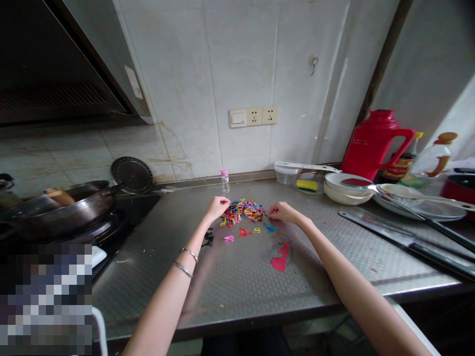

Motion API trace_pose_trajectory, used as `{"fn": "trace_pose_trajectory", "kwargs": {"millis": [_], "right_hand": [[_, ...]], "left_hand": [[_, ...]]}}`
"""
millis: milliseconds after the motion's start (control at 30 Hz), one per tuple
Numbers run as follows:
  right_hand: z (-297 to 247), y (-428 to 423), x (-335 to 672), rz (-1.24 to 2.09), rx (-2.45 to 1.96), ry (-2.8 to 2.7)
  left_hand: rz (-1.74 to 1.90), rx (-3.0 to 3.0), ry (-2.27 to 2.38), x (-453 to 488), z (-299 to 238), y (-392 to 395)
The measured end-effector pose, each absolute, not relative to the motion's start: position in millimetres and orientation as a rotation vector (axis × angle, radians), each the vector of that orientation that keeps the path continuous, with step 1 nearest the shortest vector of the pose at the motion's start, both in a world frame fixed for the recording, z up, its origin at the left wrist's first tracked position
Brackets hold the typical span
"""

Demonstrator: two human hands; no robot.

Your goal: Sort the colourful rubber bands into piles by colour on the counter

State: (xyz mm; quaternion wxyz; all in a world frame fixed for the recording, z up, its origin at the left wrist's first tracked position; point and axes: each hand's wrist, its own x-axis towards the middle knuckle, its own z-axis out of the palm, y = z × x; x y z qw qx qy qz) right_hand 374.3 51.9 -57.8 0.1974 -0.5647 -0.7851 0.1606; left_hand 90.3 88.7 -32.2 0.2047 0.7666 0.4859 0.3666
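A heap of small elastic bands (243, 211) in many colours lies on the metal countertop. At its left edge, my left hand (218, 207) has its fingers pinched together; what they hold, if anything, is too small to make out. My right hand (284, 212) is closed in a pinch at the right edge of the heap, and its fingertips hide what is in them. Nearer to me lie small groups sorted by colour: black bands (208, 237), pink bands (229, 238), red bands (244, 232), a yellow band (257, 230) and blue bands (270, 227).
A torn red-pink piece (281, 258) lies in front of my right hand. Behind the heap stands a small pink-capped bottle (225, 181). Bowls (347, 192), a cleaver (378, 228) and a red thermos (371, 146) are at right; a wok (63, 210) sits on the left stove.
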Motion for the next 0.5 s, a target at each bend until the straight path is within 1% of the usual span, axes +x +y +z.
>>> {"fn": "trace_pose_trajectory", "kwargs": {"millis": [233,300,500], "right_hand": [[-57,53,376,0.443,-1.621,-2.168],[-52,51,379,0.541,-1.635,-2.146],[-34,38,384,1.007,-1.554,-2.205]], "left_hand": [[1.058,2.112,1.303,78,-32,95],[1.052,2.108,1.299,75,-31,96],[0.979,2.074,1.297,69,-27,95]]}}
